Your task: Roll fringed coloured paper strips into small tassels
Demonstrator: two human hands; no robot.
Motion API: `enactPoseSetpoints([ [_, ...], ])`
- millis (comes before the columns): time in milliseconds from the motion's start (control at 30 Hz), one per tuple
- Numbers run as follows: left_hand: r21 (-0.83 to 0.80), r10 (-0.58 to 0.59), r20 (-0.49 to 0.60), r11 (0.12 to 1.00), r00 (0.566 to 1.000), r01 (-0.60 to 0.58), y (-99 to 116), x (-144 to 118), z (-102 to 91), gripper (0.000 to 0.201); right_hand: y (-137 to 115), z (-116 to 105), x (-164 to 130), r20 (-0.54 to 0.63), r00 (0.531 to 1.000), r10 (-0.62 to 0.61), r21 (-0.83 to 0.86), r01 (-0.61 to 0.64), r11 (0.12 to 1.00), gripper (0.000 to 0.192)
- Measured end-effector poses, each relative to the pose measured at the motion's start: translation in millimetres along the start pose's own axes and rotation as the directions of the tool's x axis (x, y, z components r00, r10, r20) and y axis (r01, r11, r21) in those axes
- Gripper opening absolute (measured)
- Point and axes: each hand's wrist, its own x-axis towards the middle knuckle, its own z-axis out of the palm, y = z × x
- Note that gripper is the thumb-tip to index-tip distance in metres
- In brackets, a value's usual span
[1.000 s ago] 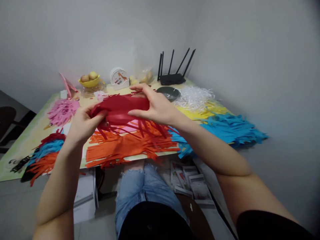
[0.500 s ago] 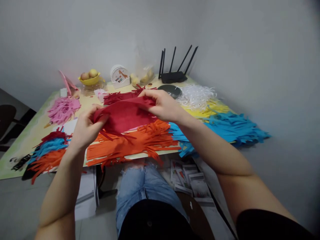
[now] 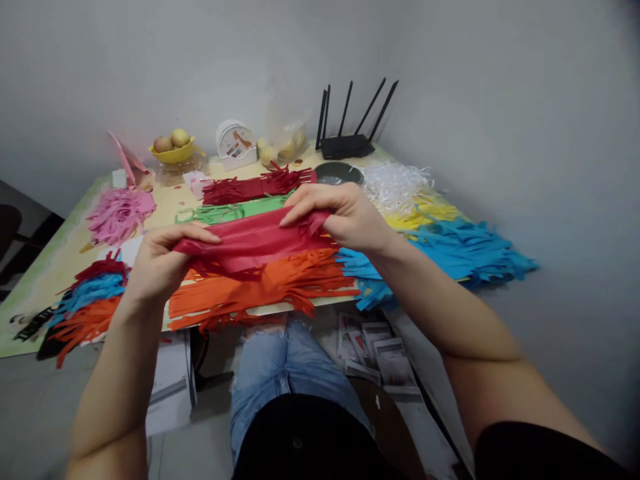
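Red sheet (image 3: 250, 243) held crosswise above the worktop (image 3: 167, 207)

Taking the sheet as the clock's centre, orange fringed strips (image 3: 260, 283) are spread at 6 o'clock and partly covered from view by it. Green strips (image 3: 225, 212) are laid just beyond at 12, with dark red strips (image 3: 257, 187) behind. Blue strips (image 3: 460, 250) are heaped at 3, yellow strips (image 3: 425, 212) and white shreds (image 3: 397, 185) at 2, a pink bundle (image 3: 123, 213) at 10 and a multicoloured bundle (image 3: 95, 293) at 8. A black router (image 3: 347, 145) is placed at 1, near the wall.

The sheet's long axis is pointed from 9 to 3, the right end tilted slightly higher. Its left end is pinched by the left hand (image 3: 163, 260), its right end by the right hand (image 3: 345, 217).

Round fruit (image 3: 179, 139) is held in a yellow bowl (image 3: 173, 155) at 11; yellowish items (image 3: 295, 147) are seen in a clear bag (image 3: 285, 117) at 12. A dark dish (image 3: 350, 172) at 1 is partly hidden by the right hand; its contents cannot be made out.
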Motion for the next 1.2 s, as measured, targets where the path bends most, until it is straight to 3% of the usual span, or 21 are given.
enactPoseSetpoints([
  [133, 0.248, 0.134, 0.038, 0.959, 0.990, -0.140, 3, -2, -7.2, 0.016, 1, -2, 0, -0.024, 0.999, 0.042, -0.002, -0.042, 0.999, 0.041],
  [200, 0.353, 0.140, 0.134, 0.918, 0.981, -0.180, 10, -4, -10.6, 0.021, 3, -3, 0, -0.031, 0.998, 0.051, 0.003, -0.051, 0.999, 0.040],
  [300, 0.364, 0.139, 0.271, 0.901, 0.952, -0.236, 19, -5, -12.0, 0.026, 5, -8, 1, -0.014, 1.000, 0.025, 0.001, -0.025, 1.000, 0.036],
  [367, 0.369, 0.174, 0.241, 0.893, 0.955, -0.256, 20, -4, -9.0, 0.023, 5, -11, 3, 0.036, 0.999, 0.018, 0.006, -0.018, 1.000, 0.030],
  [433, 0.435, 0.190, 0.135, 0.870, 0.972, -0.230, 18, -4, -3.6, 0.018, 4, -13, 4, 0.084, 0.996, 0.031, 0.021, -0.033, 0.999, 0.031],
  [533, 0.495, 0.197, 0.029, 0.849, 0.980, -0.185, 13, -4, 4.4, 0.018, -1, -11, 5, 0.049, 0.998, 0.050, -0.002, -0.050, 0.999, 0.039],
  [700, 0.501, 0.213, 0.009, 0.844, 0.977, -0.189, 13, -3, 8.8, 0.045, -15, 0, 2, -0.084, 0.996, 0.000, -0.153, -0.013, 0.988, 0.021],
  [767, 0.518, 0.161, 0.043, 0.840, 0.986, -0.160, 16, -1, 8.8, 0.035, -17, 1, 2, -0.084, 0.996, 0.022, -0.172, -0.037, 0.984, 0.026],
  [867, 0.478, 0.102, 0.081, 0.869, 0.991, -0.128, 19, 2, 8.8, 0.015, -14, -1, 3, -0.037, 0.997, 0.068, -0.151, -0.073, 0.986, 0.019],
  [1000, 0.371, 0.050, 0.053, 0.926, 0.997, -0.066, 16, 2, 9.7, 0.019, -7, -2, 4, -0.015, 0.992, 0.122, -0.061, -0.122, 0.991, 0.021],
  [1200, 0.063, -0.124, 0.068, 0.991, 0.990, 0.120, 8, -3, 9.1, 0.024, -6, 5, -4, 0.032, 0.973, 0.227, 0.142, -0.229, 0.963, 0.021],
])
